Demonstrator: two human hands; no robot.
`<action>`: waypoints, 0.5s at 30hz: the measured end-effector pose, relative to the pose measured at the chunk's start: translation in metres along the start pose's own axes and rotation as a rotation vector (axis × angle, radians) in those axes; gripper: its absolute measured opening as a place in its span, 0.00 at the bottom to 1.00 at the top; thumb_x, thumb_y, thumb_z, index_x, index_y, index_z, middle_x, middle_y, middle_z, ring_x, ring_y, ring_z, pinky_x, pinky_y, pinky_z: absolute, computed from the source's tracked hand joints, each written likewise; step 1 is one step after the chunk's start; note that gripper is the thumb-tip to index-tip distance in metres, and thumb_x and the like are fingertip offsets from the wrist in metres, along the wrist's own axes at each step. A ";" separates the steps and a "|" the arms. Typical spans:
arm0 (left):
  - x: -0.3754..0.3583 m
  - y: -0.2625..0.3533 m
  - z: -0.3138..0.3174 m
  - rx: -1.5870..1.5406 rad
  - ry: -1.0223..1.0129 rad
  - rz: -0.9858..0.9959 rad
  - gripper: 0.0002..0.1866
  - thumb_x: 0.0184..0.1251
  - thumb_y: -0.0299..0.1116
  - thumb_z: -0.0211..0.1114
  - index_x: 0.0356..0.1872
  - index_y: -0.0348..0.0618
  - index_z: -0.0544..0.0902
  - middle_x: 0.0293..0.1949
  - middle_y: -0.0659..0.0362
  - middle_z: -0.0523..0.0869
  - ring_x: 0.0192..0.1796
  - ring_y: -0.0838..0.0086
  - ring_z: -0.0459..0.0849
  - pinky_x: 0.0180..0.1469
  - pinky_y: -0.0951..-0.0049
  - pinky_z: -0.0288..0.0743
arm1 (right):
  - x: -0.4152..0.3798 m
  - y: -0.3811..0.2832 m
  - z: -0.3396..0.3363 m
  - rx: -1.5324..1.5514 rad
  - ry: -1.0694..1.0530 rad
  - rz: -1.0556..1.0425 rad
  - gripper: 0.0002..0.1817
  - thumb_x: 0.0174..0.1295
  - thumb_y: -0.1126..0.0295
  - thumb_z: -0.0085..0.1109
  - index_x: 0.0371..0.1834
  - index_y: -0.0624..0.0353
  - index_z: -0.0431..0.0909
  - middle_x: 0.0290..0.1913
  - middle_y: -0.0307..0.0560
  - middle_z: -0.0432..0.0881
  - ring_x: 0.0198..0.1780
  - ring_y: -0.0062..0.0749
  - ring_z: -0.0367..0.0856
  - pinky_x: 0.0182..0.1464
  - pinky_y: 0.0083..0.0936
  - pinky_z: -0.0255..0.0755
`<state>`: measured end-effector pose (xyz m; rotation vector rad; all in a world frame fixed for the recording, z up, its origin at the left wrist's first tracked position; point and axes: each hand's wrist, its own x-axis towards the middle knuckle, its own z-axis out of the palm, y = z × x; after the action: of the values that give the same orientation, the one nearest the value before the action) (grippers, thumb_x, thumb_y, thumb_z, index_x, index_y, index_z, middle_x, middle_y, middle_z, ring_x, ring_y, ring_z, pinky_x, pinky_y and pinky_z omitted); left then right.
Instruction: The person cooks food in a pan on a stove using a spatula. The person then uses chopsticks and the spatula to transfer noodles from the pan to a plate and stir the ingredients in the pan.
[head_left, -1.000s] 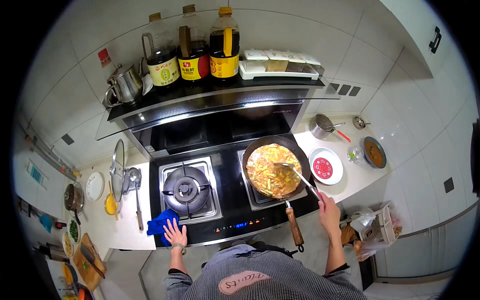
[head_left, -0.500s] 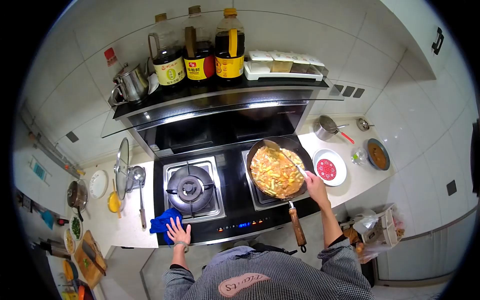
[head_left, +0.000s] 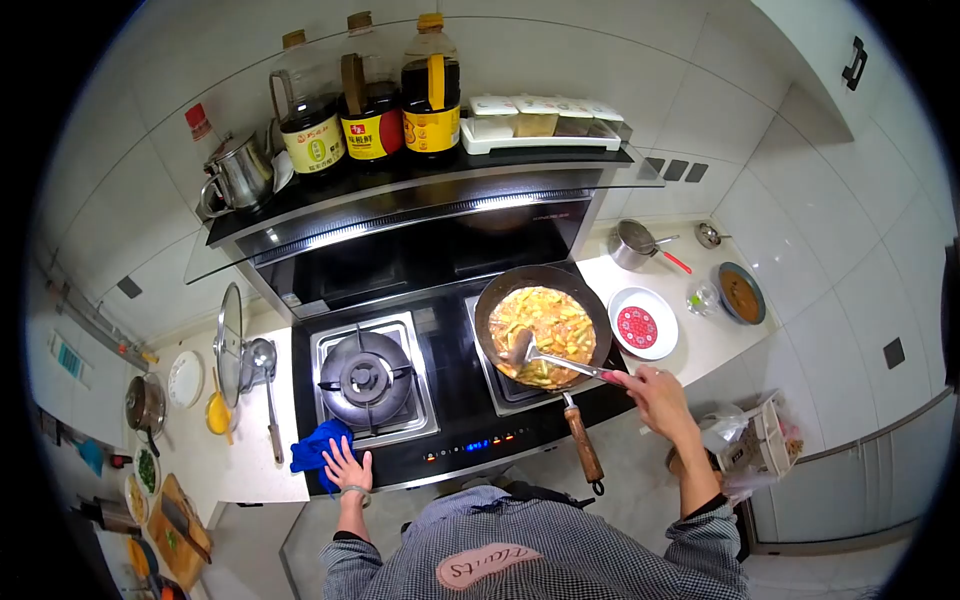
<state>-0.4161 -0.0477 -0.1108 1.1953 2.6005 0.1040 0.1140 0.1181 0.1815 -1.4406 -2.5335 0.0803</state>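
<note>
A dark frying pan sits on the right burner, its wooden handle pointing toward me. Chunky orange-yellow food in sauce fills it. My right hand is closed round the handle of a spatula, whose metal head dips into the food at the pan's left front. My left hand lies with fingers spread on a blue cloth at the stove's front left edge. Close by is the left burner, with no pan on it.
A white bowl with a red pattern stands right of the pan, near a red-handled saucepan and a bowl of brown sauce. Sauce bottles line the shelf. A ladle and cutting board are at left.
My right hand has moved down and right, pulling the spatula head from the pan's far side to its near left. The view has shifted slightly. My left hand stays on the cloth.
</note>
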 end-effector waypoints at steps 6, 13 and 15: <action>0.001 -0.002 0.003 0.016 -0.004 -0.007 0.42 0.66 0.59 0.51 0.76 0.59 0.44 0.78 0.58 0.36 0.77 0.48 0.35 0.71 0.43 0.38 | -0.026 -0.012 -0.081 0.014 -0.058 0.157 0.20 0.56 0.73 0.59 0.53 0.48 0.80 0.32 0.48 0.74 0.37 0.46 0.75 0.40 0.37 0.70; -0.001 -0.001 0.002 0.016 0.007 -0.008 0.42 0.66 0.59 0.51 0.76 0.58 0.44 0.78 0.58 0.37 0.77 0.48 0.35 0.71 0.43 0.37 | -0.052 -0.010 -0.050 -0.063 -0.122 0.308 0.17 0.60 0.68 0.56 0.54 0.48 0.79 0.33 0.53 0.78 0.33 0.53 0.79 0.36 0.46 0.73; 0.000 0.000 0.001 0.017 0.009 -0.010 0.42 0.66 0.59 0.51 0.76 0.58 0.45 0.78 0.57 0.37 0.77 0.48 0.35 0.71 0.43 0.37 | -0.048 -0.015 -0.022 -0.074 -0.126 0.308 0.17 0.61 0.67 0.55 0.54 0.47 0.79 0.33 0.53 0.78 0.33 0.53 0.80 0.35 0.47 0.73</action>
<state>-0.4155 -0.0481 -0.1118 1.1904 2.6203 0.0854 0.1300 0.0678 0.1970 -1.9019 -2.4091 0.1323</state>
